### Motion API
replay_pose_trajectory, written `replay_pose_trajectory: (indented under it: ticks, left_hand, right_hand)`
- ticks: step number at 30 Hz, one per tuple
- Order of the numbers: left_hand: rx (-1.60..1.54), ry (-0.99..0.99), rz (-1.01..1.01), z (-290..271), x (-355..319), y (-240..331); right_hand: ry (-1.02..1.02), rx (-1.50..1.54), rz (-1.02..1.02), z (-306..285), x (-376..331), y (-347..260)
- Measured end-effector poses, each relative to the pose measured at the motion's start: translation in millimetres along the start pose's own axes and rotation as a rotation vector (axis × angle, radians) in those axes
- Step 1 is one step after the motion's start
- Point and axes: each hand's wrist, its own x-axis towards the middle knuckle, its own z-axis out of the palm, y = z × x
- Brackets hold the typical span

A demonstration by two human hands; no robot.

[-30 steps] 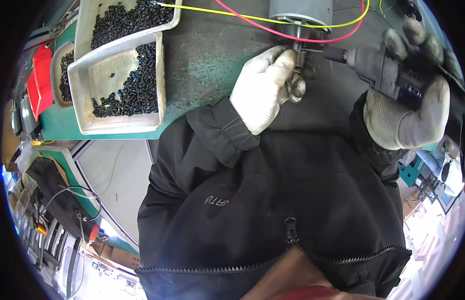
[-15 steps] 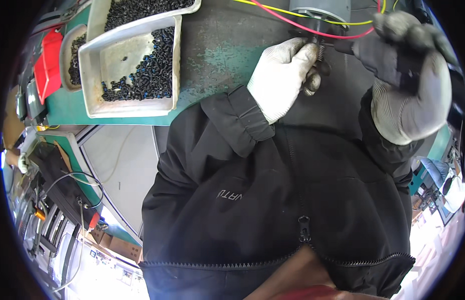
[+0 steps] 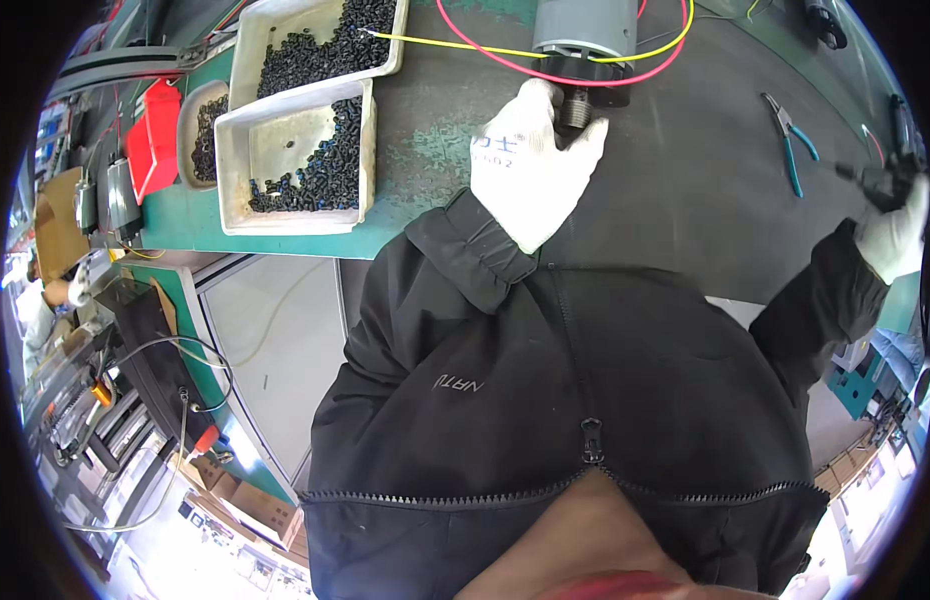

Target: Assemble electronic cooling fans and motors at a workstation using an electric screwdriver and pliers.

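Seen from above, a black jacket (image 3: 675, 350) fills the view at 6 o'clock, its sleeves reaching out over a dark mat (image 3: 685, 200). At 1 o'clock, the gloved left hand (image 3: 530, 165) is at the threaded shaft (image 3: 576, 108) of a motor (image 3: 583, 30). Thumb and fingers stand on either side of the shaft, probably to steady it; I cannot tell whether they press on it. Near 3 o'clock, at the blurred rim, the gloved right hand (image 3: 895, 235) seems wrapped around a dark driver (image 3: 887, 185), held well apart from the motor, which leaves the shaft's right side free.

At 10 o'clock, a pale front tray (image 3: 255, 150) holds small black pieces (image 3: 330, 175), likely kept on this side for the left hand's easy reach. Pliers (image 3: 791, 145) lie at 2 o'clock, handles towards the wearer, perhaps for quick pick-up.

Farther off, at 11 o'clock, a back tray (image 3: 253, 40) holds more pieces. The grey motor lies at 1 o'clock, shaft towards the wearer, giving the hands access; a yellow wire (image 3: 445, 43) and a red wire (image 3: 505, 64) loop across it.
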Motion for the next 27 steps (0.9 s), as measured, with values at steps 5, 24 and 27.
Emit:
replay_pose_trajectory:
  ticks: [5,24,27]
  left_hand:
    - [0.184,0.096,0.104,-7.7,-3.2,-7.3]
    - [1.17,0.275,-0.272,-319.2,104.9,-99.0]
    - [1.251,0.322,-0.231,-325.9,110.1,-121.3]
  right_hand:
    - [0.209,-0.513,-0.058,-7.6,-36.0,78.4]
    - [-0.22,-0.399,0.549,-12.0,-99.5,95.4]
    - [-0.219,-0.395,0.564,-3.5,-96.7,83.4]
